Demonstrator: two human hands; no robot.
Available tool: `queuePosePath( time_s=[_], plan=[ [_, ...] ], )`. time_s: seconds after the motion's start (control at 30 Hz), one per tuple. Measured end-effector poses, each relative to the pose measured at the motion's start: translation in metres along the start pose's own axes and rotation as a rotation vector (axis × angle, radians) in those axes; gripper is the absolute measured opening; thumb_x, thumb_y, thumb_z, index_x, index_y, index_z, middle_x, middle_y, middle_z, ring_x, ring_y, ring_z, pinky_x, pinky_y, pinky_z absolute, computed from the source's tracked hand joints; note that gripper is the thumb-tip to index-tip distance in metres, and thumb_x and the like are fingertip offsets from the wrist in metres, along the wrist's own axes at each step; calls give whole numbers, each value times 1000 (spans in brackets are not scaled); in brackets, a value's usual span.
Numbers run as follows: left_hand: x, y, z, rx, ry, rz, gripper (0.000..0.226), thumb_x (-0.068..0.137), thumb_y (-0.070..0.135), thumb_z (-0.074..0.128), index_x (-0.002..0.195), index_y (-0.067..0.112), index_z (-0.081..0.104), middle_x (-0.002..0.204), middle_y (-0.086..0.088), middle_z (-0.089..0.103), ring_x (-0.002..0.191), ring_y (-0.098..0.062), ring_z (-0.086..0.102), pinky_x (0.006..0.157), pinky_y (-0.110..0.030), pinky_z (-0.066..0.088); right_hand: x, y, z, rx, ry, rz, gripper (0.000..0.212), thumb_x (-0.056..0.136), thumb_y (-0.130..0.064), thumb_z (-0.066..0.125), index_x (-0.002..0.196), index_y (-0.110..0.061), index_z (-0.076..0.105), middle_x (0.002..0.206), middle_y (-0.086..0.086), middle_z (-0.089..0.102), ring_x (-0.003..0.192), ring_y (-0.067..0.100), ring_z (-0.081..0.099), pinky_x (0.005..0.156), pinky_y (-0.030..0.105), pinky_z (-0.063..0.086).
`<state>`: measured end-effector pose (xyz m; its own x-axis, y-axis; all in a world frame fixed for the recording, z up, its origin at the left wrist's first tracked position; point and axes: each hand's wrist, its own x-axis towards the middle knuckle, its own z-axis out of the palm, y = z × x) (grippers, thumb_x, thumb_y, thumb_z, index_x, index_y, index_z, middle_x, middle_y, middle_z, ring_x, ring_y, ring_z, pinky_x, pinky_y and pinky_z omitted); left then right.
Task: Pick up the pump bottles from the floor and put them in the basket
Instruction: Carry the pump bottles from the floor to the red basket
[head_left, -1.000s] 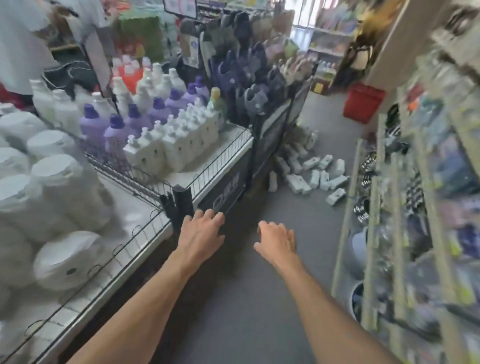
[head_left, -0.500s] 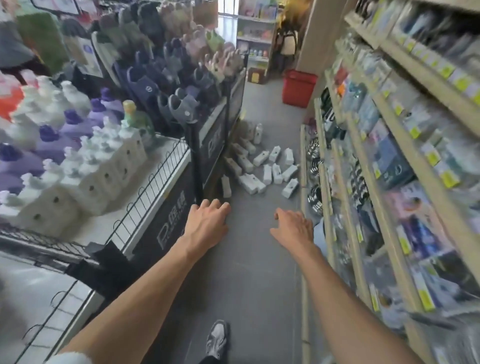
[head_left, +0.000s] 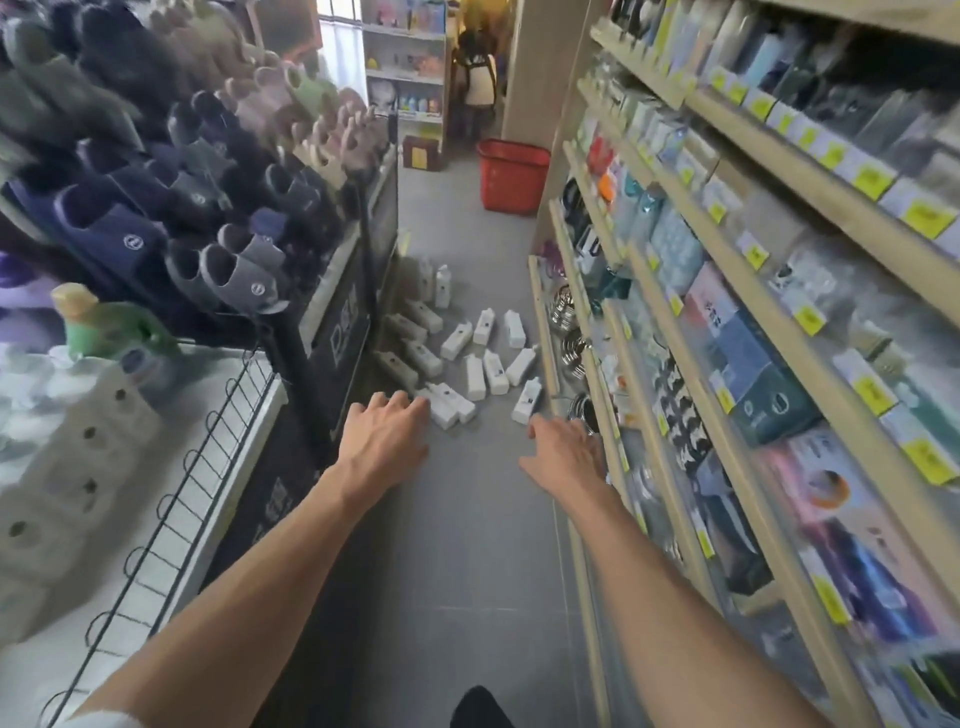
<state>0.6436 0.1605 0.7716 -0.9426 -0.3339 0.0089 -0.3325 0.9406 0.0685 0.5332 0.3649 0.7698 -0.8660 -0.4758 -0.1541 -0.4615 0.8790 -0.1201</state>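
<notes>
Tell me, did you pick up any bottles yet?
Not yet. All the white pump bottles lie scattered on the floor. The left hand and right hand are open and empty, reaching toward them. The red basket stands farther down the aisle.

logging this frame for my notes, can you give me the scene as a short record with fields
place: shop aisle with a grey floor
bottles: white pump bottles scattered on the floor, most lying down, a few upright by the left display
basket: red basket standing on the floor, beyond the bottles
left hand: left hand open, empty, stretched forward
right hand: right hand open, empty, near the shelves
</notes>
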Motion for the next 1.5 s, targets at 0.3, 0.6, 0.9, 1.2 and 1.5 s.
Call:
queuePosePath(
  time_s=[0.3,0.6,0.9,1.2,1.5],
  plan=[
    [164,-12,14,-13,-92,-15,45,84,40,62,127,32,49,119,2,54,111,-24,50,85,-40,40,162,10,-10,21,7,-46,35,92,-36,66,122,-22,55,129,2,60,125,28,49,96,41,39],
    [282,-51,21,-36,-59,-89,42,90,46,59,128,33,48,125,2,54,116,-26,50,86,-40,40,315,9,-30,-20,-22,-98,38,90,-37,66,124,-24,56,132,1,60,124,27,50,102,43,37],
    [385,-103,33,-57,-99,-126,40,90,42,60,127,29,50,124,1,54,115,-26,51,88,-41,41,430,-27,-28,-17,-68,-128,37,91,-35,66,125,-24,55,125,1,63,117,26,53,96,41,41],
    [484,-151,36,-88,-112,-117,45,89,40,64,130,29,48,124,1,55,114,-26,52,88,-41,42,526,-58,-35,-13,-73,-104,31,92,-32,64,120,-25,55,125,0,63,116,26,53,93,40,42],
    [574,-179,60,-95,-149,-207,51,89,46,64,133,28,45,126,1,56,117,-26,53,90,-42,44,639,-65,-22,20,-124,-185,39,90,-36,70,124,-22,55,130,1,59,122,26,50,96,41,45]
  ],
)
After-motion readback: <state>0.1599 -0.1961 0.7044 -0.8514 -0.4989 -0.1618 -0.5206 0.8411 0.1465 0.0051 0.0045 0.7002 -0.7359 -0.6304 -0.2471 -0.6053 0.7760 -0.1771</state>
